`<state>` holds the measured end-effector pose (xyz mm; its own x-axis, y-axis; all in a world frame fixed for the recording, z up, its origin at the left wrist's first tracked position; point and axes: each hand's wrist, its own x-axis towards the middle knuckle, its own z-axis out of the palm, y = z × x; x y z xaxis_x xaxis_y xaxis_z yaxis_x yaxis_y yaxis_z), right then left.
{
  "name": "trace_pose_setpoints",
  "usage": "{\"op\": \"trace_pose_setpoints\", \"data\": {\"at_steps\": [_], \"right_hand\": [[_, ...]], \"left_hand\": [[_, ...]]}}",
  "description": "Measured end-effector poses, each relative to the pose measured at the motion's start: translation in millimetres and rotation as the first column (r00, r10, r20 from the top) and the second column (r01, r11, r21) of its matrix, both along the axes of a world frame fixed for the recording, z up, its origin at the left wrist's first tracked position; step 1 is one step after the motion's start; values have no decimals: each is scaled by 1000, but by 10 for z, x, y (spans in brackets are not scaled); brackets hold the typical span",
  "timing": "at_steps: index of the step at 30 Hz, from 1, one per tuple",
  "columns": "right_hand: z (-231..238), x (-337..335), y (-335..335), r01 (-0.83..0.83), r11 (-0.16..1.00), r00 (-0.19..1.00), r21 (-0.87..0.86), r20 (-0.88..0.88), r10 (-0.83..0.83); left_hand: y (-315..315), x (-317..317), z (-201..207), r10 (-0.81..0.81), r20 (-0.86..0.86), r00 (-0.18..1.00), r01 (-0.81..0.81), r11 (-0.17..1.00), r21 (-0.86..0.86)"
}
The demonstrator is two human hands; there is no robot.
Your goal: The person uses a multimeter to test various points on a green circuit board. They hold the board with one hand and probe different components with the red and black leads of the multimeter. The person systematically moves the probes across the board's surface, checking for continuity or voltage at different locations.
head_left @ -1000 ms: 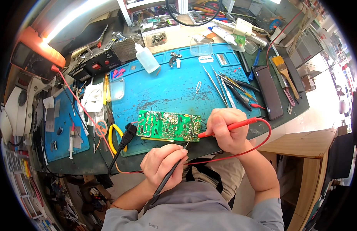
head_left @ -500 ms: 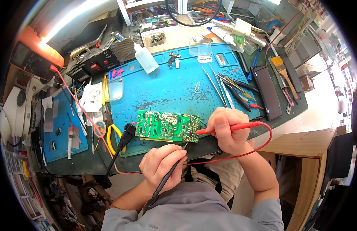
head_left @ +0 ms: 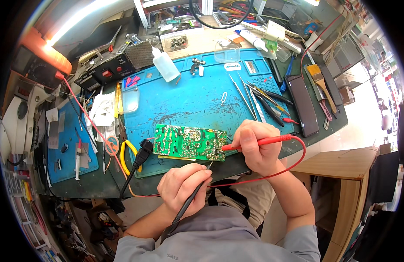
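Note:
A green circuit board (head_left: 191, 143) lies near the front edge of the blue work mat (head_left: 184, 105), its soldered side up. My left hand (head_left: 183, 187) grips a black test probe (head_left: 190, 201), its tip at the board's lower right edge. From the right, my right hand (head_left: 257, 146) pinches a red test probe (head_left: 272, 140), its tip at the board's right end. Whether either tip touches metal is too small to tell. A black power plug (head_left: 143, 153) sits at the board's left end. At the far left stands an orange multimeter (head_left: 40, 65), with a red lead running from it.
Yellow-handled pliers (head_left: 131, 158) lie left of the board. Tweezers (head_left: 243, 98) and several hand tools are to its right, beside a dark phone (head_left: 301, 105). A white squeeze bottle (head_left: 165, 65) is at the back. The red lead (head_left: 298, 168) loops past my right wrist.
The red probe and my right hand have shifted very slightly left. My left hand and the board stay in place.

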<state>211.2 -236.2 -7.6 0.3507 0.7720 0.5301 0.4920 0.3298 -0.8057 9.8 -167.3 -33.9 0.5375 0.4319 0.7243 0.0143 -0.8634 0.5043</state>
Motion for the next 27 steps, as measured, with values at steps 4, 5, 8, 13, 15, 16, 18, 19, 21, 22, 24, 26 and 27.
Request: {"op": "trace_pose_setpoints", "data": {"at_steps": [4,5,8,13,15,16,18,19,21,22,24,26,27], "right_hand": [[2,-10,-12,18,1000,1000,7,-7,-18],[1,-12,-8,23,1000,1000,8,-8,-23],[-3,3,-12,29,1000,1000,-8,-1,-29],[0,23,-26,50,996,999,-71,2,-50],[18,-13,3,51,994,999,-92,-7,-51],[13,-9,-14,55,994,998,-95,-13,-56],[-31,1,-6,48,995,997,-83,-56,-52],[-27,-11,-11,53,995,995,-90,-78,-60],[-16,-13,-40,79,989,990,-125,-107,-93],[-19,-30,-8,62,992,991,-109,-111,-74],[-14,-31,-17,58,993,993,-100,-99,-68],[-23,-37,2,50,996,994,-77,-93,-57],[-31,-35,1,48,996,995,-69,-89,-54]], "left_hand": [[-9,2,1,1,1,1000,-1,1000,-3],[-8,6,1,1,-4,1000,-1,1000,-4],[-12,17,2,-1,-13,1000,1,1000,-7],[-21,15,-18,4,3,1000,-4,1000,-3],[-7,-28,31,-4,-29,1000,3,1000,-15],[-16,-33,43,-8,-35,999,7,1000,-25],[11,-30,35,-17,-6,1000,17,1000,-23],[22,-29,40,-21,8,1000,21,999,-27],[-8,-8,48,-7,16,1000,7,1000,-30],[-3,-23,47,2,20,1000,-2,1000,-25],[-15,-28,35,4,34,999,-3,1000,-29],[-17,-32,45,9,34,999,-8,1000,-28],[-18,-29,47,11,35,999,-10,1000,-27]]}}
